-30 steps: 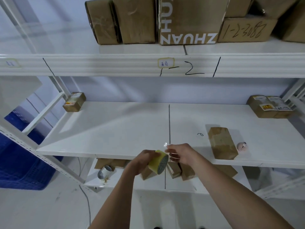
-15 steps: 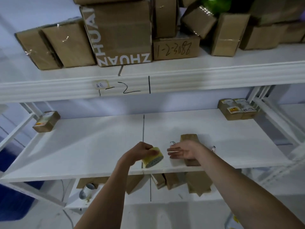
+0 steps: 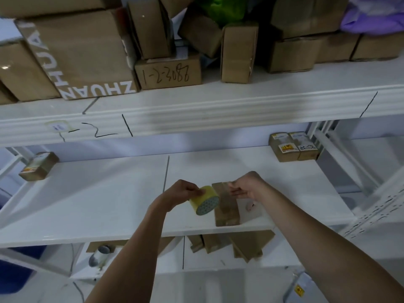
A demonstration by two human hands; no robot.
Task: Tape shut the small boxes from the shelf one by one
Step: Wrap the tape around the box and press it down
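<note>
We are gripping the yellow tape roll (image 3: 204,200) in our left hand (image 3: 182,193), fingers curled round it, its open end facing us. Our right hand (image 3: 246,185) is pinching the pulled-out tape end, fingers bent, just right of the roll. The small box (image 3: 226,209) is lying on the white shelf (image 3: 98,206) under and between both hands, its long side running away from us.

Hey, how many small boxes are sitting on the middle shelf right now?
4: one small box under the hands near the front edge, one at the far left, and two side by side at the far right. None seems hidden.
</note>
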